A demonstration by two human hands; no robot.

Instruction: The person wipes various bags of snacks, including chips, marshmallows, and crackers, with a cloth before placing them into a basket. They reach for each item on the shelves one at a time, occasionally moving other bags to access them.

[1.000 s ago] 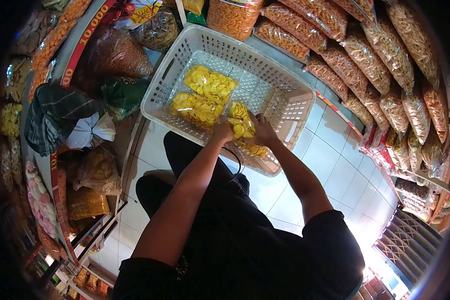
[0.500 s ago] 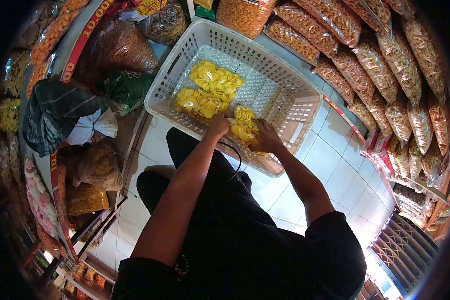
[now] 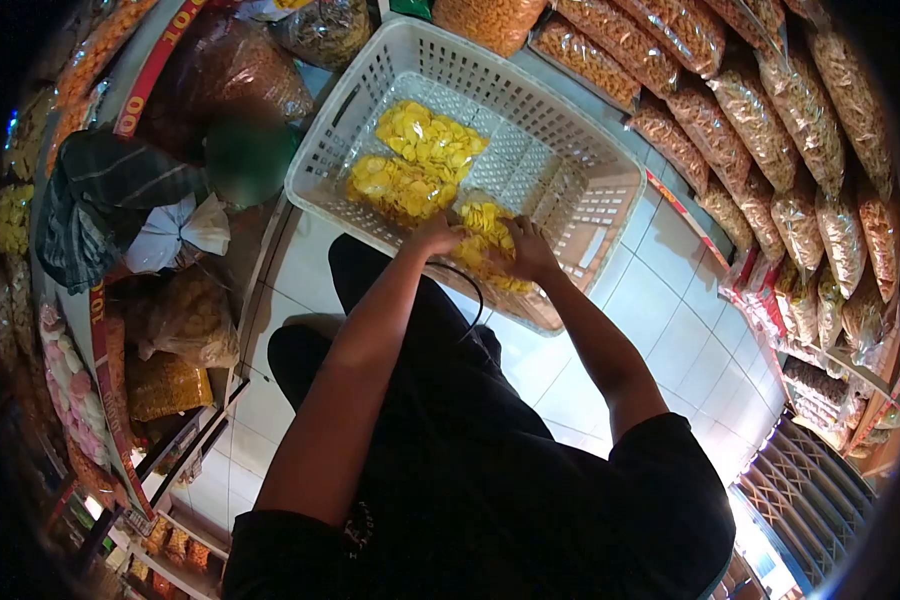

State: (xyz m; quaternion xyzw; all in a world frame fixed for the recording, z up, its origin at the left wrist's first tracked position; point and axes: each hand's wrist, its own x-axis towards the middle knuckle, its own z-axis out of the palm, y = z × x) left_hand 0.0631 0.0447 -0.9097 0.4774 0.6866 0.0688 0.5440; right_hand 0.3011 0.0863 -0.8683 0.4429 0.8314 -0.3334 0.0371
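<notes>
A clear bag of yellow chips (image 3: 490, 232) is between my two hands at the near side of a white plastic crate (image 3: 610, 165). My left hand (image 3: 436, 236) is closed on the bag's left end. On its right side, my right hand (image 3: 532, 254) grips the bag with curved fingers, partly covering it. Two more bags of yellow chips lie on the crate floor: one farther back (image 3: 430, 138) and one (image 3: 395, 188) just beyond my left hand.
Stacked bags of brown snacks (image 3: 690, 120) line the right side. Shelves at left hold more packed goods, a dark checked cloth (image 3: 120, 205) and a tied white bag (image 3: 178, 235). Pale floor tiles (image 3: 660, 300) show beside the crate. A folding metal gate (image 3: 805, 490) stands at lower right.
The whole view has shifted slightly, so the crate sits higher in the picture. Both hands stay on the same bag of chips, with little movement relative to the crate.
</notes>
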